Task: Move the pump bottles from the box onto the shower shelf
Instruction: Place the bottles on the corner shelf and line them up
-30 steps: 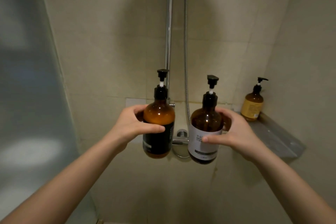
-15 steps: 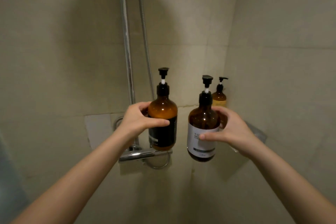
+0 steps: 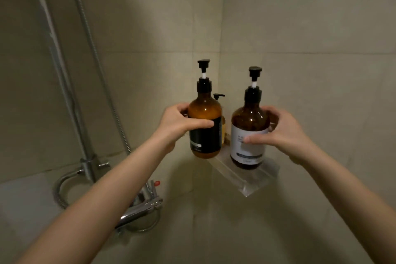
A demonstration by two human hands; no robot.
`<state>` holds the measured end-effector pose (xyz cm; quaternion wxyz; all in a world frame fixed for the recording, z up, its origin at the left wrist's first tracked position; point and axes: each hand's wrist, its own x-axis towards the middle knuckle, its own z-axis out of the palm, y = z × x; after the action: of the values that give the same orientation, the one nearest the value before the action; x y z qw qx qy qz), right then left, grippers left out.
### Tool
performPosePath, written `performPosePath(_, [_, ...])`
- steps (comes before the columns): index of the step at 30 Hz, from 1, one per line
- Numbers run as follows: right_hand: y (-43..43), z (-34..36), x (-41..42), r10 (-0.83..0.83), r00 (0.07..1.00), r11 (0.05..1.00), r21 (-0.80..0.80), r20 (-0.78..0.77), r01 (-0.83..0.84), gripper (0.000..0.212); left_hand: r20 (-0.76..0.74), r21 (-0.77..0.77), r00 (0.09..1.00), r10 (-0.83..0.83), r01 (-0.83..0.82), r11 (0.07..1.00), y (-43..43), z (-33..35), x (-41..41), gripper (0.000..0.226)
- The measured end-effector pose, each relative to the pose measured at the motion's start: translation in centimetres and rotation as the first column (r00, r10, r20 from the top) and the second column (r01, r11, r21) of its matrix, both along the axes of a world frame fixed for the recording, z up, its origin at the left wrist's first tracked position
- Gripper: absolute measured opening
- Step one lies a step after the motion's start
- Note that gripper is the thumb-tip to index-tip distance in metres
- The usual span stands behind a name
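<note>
My left hand [image 3: 177, 124] grips an amber pump bottle with a black label [image 3: 205, 126], upright in the air just left of the corner shelf [image 3: 248, 182]. My right hand [image 3: 282, 133] grips a darker amber pump bottle with a white label [image 3: 249, 135], upright over the shelf's front part; whether its base touches the shelf I cannot tell. A third pump bottle [image 3: 220, 100] stands in the corner on the shelf, mostly hidden behind the black-label bottle. The box is out of view.
Beige tiled walls meet in the corner behind the shelf. A chrome shower rail [image 3: 64, 83] and hose [image 3: 98, 66] run down the left wall to the mixer tap [image 3: 141, 210] below my left forearm.
Both hands have carried their bottles rightward toward the corner shelf, and my view has turned right. The white-label bottle now sits over the shelf; the black-label bottle hides the third bottle.
</note>
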<state>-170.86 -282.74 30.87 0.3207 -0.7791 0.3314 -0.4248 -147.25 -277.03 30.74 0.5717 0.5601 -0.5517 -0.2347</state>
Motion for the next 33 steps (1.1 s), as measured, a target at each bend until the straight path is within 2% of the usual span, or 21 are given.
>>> performPosePath(4, [-3.0, -0.5, -1.3, -0.085, 0.996, 0.996, -0.008, 0.027, 0.086, 0.071, -0.010, 0.002, 0.999, -0.051, 0.051, 0.999, -5.1, -0.2, -0.8, 0.043])
performPosePath(8, [-4.7, -2.0, -2.0, -0.157, 0.988, 0.988, 0.006, 0.012, 0.156, 0.061, -0.023, 0.016, 0.992, -0.122, 0.122, 0.992, -8.9, -1.5, -1.7, 0.063])
performPosePath(12, [-5.7, -4.1, -1.9, -0.216, 0.976, 0.976, 0.040, 0.021, 0.215, 0.067, -0.064, 0.053, 0.982, -0.178, 0.181, 0.982, -11.9, -3.5, -2.2, 0.053])
performPosePath(16, [-6.6, -6.1, -1.4, -0.283, 0.959, 0.957, 0.077, 0.033, 0.280, 0.074, -0.101, 0.080, 0.972, -0.211, 0.219, 0.972, -14.2, -5.6, -2.3, 0.053])
performPosePath(20, [-7.4, -7.8, -0.7, -0.361, 0.931, 0.928, 0.109, 0.043, 0.355, 0.076, -0.052, 0.100, 0.967, -0.248, 0.252, 0.962, -15.8, -7.4, -2.0, 0.047])
performPosePath(26, [-7.5, -9.9, 0.7, -0.461, 0.887, 0.883, 0.118, 0.030, 0.454, 0.072, -0.095, 0.132, 0.944, -0.315, 0.326, 0.936, -17.4, -10.0, -0.8, 0.054])
performPosePath(30, [-7.1, -10.6, 1.3, -0.481, 0.876, 0.872, 0.112, 0.020, 0.476, 0.069, -0.110, 0.158, 0.922, -0.372, 0.386, 0.909, -17.8, -11.0, -0.3, 0.076])
performPosePath(33, [-6.8, -10.6, 1.7, -0.498, 0.867, 0.863, 0.104, 0.015, 0.494, 0.068, -0.116, 0.153, 0.907, -0.405, 0.419, 0.895, -17.9, -11.2, -0.1, 0.069])
